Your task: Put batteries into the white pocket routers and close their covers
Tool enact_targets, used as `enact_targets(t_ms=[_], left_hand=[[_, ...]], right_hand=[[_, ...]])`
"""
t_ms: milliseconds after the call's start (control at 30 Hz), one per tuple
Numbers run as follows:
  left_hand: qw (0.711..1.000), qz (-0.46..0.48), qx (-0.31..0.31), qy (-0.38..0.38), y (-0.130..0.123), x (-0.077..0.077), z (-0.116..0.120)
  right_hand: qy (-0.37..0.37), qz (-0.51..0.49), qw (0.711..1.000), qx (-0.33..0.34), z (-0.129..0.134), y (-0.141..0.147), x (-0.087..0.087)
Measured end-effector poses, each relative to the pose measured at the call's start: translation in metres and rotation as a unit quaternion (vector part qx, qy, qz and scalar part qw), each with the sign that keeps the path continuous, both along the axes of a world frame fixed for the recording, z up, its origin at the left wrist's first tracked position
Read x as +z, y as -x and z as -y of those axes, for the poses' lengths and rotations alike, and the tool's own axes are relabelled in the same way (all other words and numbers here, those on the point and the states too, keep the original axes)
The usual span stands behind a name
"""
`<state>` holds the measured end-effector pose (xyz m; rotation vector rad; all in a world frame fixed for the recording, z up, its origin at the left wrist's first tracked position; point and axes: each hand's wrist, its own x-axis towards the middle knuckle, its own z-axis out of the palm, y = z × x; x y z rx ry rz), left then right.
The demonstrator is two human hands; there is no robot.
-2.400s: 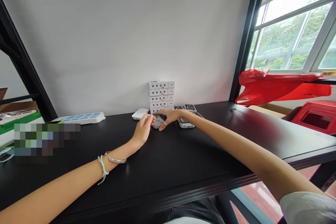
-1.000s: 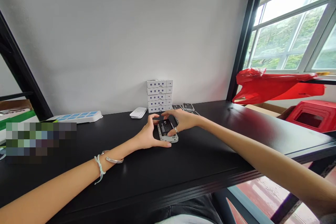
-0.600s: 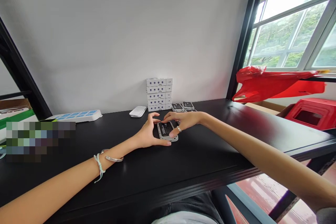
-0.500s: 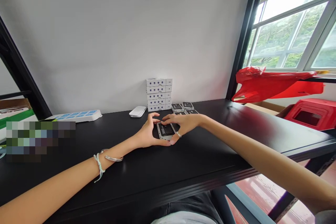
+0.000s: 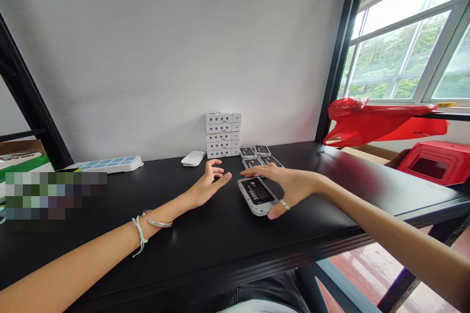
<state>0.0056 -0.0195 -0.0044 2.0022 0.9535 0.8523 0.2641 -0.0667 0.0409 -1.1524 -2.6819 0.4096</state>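
My right hand grips a white-framed device with a black battery marked 3000. The thumb is at its near edge and the fingers reach over the far edge. It looks slightly tilted, and I cannot tell whether it touches the table. My left hand is open and holds nothing, fingers loosely curled and thumb apart, a short way left of the device. Just beyond my right hand lie several similar devices, partly hidden by my fingers. White flat covers lie stacked beyond my left hand.
A stack of white boxes stands against the wall. On the black table a white and blue power strip lies at the left, near a blurred-out patch. A red plastic bag and a red stool are at the right.
My right hand has moved right and toward me with the device. My left hand has let go of the device and stays near its former place.
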Motion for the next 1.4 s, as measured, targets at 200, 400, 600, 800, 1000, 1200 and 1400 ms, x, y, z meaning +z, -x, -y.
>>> enact_targets(t_ms=[200,400,600,800,1000,1200,1400], left_hand=[[1.0,-0.013,0.007,0.02,-0.001,0.003,0.003],[0.999,-0.022,0.013,0.024,0.0,0.005,0.004],[1.0,-0.017,0.016,0.02,0.0,0.002,0.002],[1.0,-0.021,0.018,0.01,-0.001,0.001,0.0],[1.0,-0.02,0.016,0.015,-0.001,0.002,0.002],[1.0,-0.019,0.017,0.018,0.0,0.003,0.002],[1.0,-0.011,0.012,0.018,0.0,0.002,0.001]], right_hand=[[0.027,0.002,0.993,-0.113,0.019,-0.059,-0.014],[0.041,-0.031,0.991,-0.12,0.009,-0.076,-0.007],[0.009,-0.004,0.992,-0.124,-0.049,-0.049,0.016],[0.079,0.032,0.99,-0.113,-0.094,-0.023,0.012],[0.073,0.003,0.991,-0.112,-0.097,-0.021,0.005],[0.078,0.013,0.992,-0.097,-0.1,-0.014,0.003],[0.078,-0.016,0.99,-0.114,-0.1,-0.006,0.0]])
